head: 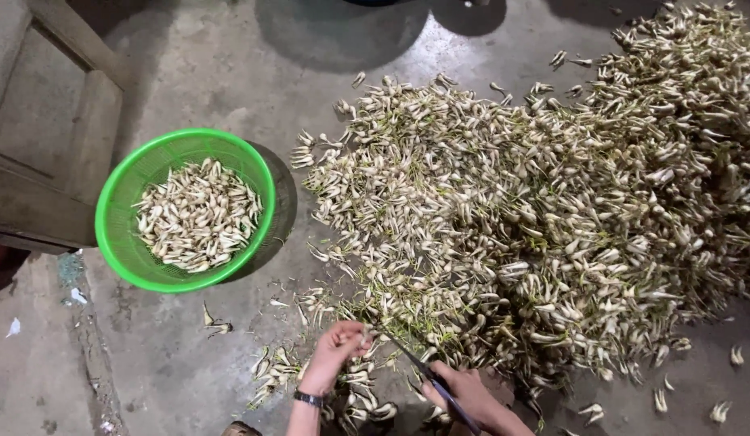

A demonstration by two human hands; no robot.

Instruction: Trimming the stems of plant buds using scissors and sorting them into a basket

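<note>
A big heap of small pale bulbs with roots and green shoots (552, 202) covers the concrete floor. My left hand (336, 351), with a dark watch on the wrist, pinches one bulb at the heap's near edge. My right hand (472, 397) grips a knife (423, 371) whose thin blade points up-left toward the pinched bulb. A green plastic basket (116, 202) at the left holds several trimmed white bulbs (199, 214).
Cut scraps and loose bulbs (274, 371) lie on the floor by my left hand. A wooden frame (60, 121) stands at the far left behind the basket. Bare concrete (165, 355) lies between basket and hands.
</note>
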